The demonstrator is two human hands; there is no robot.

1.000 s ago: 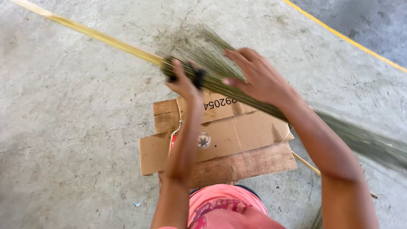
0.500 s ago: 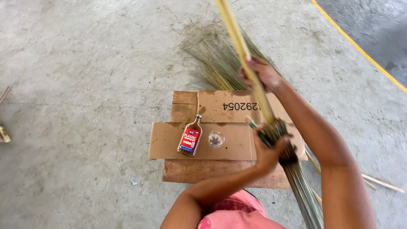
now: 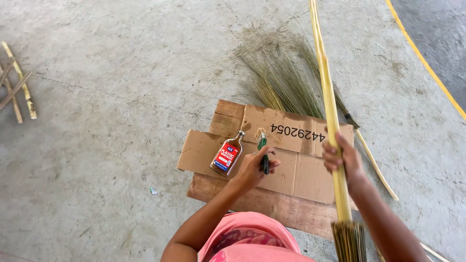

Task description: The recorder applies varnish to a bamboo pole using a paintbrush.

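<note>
your right hand (image 3: 342, 157) closed around bamboo stick (image 3: 326, 97), long axis running away from you. left hand (image 3: 255, 167) grips green pen-like tool (image 3: 263, 153), bottle (image 3: 227, 154) just left.

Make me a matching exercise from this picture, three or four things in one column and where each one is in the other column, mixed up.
Things:
1. flat bottle
2. green-handled tool
3. yellow broom stick
4. loose sticks

Places:
A. gripped in the right hand
B. lying on the cardboard
C. on the concrete at far left
D. held in the left hand

Pairs: 1-B, 2-D, 3-A, 4-C
</note>
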